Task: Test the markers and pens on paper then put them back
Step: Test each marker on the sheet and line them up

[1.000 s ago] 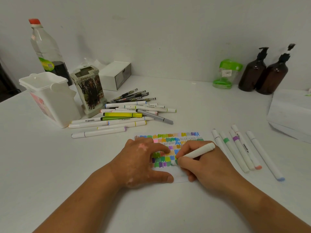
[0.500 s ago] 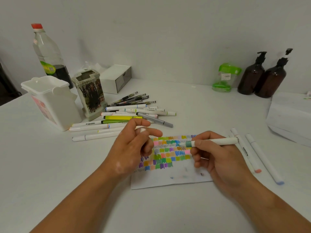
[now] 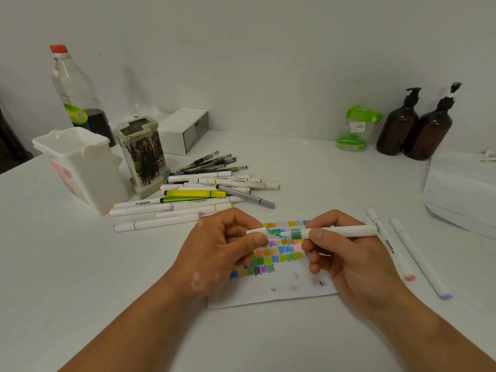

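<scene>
- From the head camera: the right hand is wrapped round the barrel of a white marker, holding it level just above the scribbled paper with its green tip pointing left.
- The left hand pinches the cap just beside that tip, not yet on it (capping looks like the step in hand).
- The marker looks light, stiff and smooth; I'd hold it mid-barrel, clear of the inky tip.
- More markers lie loose on the tabletop.

Right hand grips marker, left hand cap
</scene>
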Demonstrator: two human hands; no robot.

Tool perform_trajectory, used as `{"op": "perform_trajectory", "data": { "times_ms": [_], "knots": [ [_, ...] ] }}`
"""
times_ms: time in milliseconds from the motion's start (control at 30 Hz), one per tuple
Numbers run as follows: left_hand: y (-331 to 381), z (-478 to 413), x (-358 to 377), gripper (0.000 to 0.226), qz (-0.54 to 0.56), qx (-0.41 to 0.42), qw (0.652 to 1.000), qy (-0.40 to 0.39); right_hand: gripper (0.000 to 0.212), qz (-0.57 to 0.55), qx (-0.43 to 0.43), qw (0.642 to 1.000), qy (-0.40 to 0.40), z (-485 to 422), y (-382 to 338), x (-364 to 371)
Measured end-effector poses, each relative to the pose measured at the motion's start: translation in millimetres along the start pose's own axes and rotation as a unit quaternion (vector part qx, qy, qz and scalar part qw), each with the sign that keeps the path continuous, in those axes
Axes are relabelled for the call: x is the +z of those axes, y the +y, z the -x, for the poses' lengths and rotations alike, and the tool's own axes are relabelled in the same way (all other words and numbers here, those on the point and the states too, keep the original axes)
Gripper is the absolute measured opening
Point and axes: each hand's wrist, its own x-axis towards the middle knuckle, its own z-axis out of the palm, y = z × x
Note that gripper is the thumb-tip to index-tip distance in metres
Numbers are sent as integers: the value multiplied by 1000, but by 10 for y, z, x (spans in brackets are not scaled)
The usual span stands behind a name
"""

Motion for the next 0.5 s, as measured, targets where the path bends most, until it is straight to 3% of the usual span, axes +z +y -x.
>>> {"op": "perform_trajectory", "data": {
  "times_ms": [233, 367, 500],
  "knots": [
    [1, 13, 22, 20, 54, -1, 998, -32, 4, 25, -11, 1000, -10, 7, 7, 12],
    [9, 32, 62, 19, 49, -4, 998, -41, 20, 48, -7, 999, -18, 26, 4, 39],
    [16, 40, 86, 21, 71, -3, 996, -54, 7, 61, -8, 998, -22, 32, 14, 53]
  ]
}}
